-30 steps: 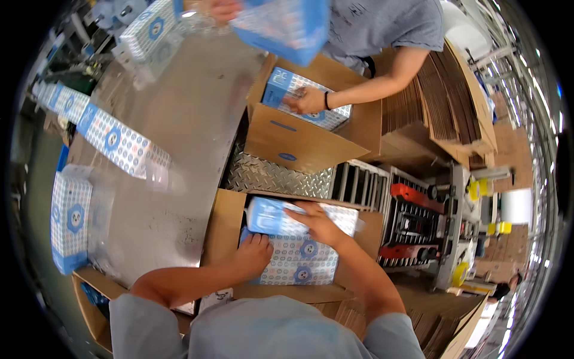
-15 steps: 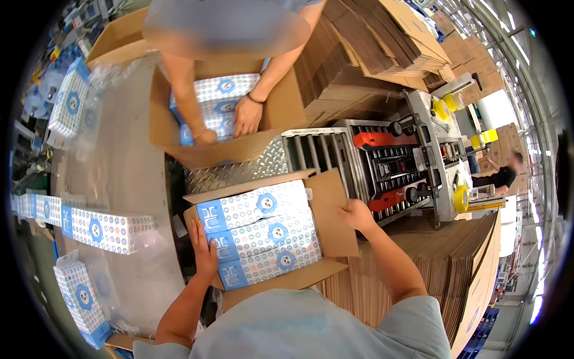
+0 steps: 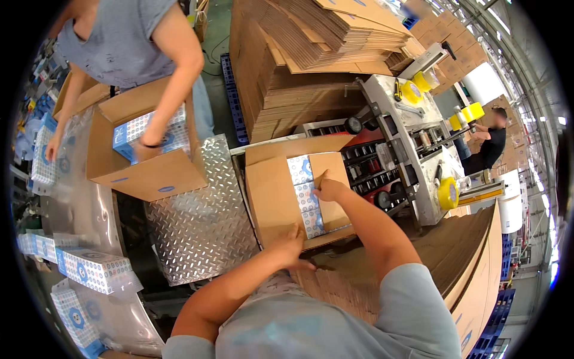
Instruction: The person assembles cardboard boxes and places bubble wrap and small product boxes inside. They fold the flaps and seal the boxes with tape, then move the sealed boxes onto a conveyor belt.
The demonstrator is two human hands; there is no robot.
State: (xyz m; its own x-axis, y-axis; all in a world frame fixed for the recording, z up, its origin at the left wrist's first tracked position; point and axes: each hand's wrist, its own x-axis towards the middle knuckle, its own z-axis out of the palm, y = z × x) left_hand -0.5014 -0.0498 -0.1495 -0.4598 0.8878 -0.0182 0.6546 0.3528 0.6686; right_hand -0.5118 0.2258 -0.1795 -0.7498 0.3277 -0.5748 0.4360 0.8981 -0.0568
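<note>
A brown cardboard carton (image 3: 272, 194) lies in front of me with its flaps partly folded over blue-and-white patterned packs (image 3: 305, 194). My left hand (image 3: 293, 245) presses on the carton's near flap at its lower edge. My right hand (image 3: 327, 188) rests on the right flap, fingers at the flap's edge above the packs. Neither hand grips anything.
Another person opposite reaches a hand (image 3: 143, 146) into a second open carton (image 3: 152, 173) of packs. A diamond-plate metal surface (image 3: 200, 224) lies between cartons. More wrapped packs (image 3: 92, 269) lie on the left bench. A tape machine (image 3: 412, 149) and stacked flat cardboard (image 3: 311, 54) stand right.
The view swung right. The carton's flaps have been folded inward over the packs; my left hand moved from the carton's side to the near flap and my right onto the right flap.
</note>
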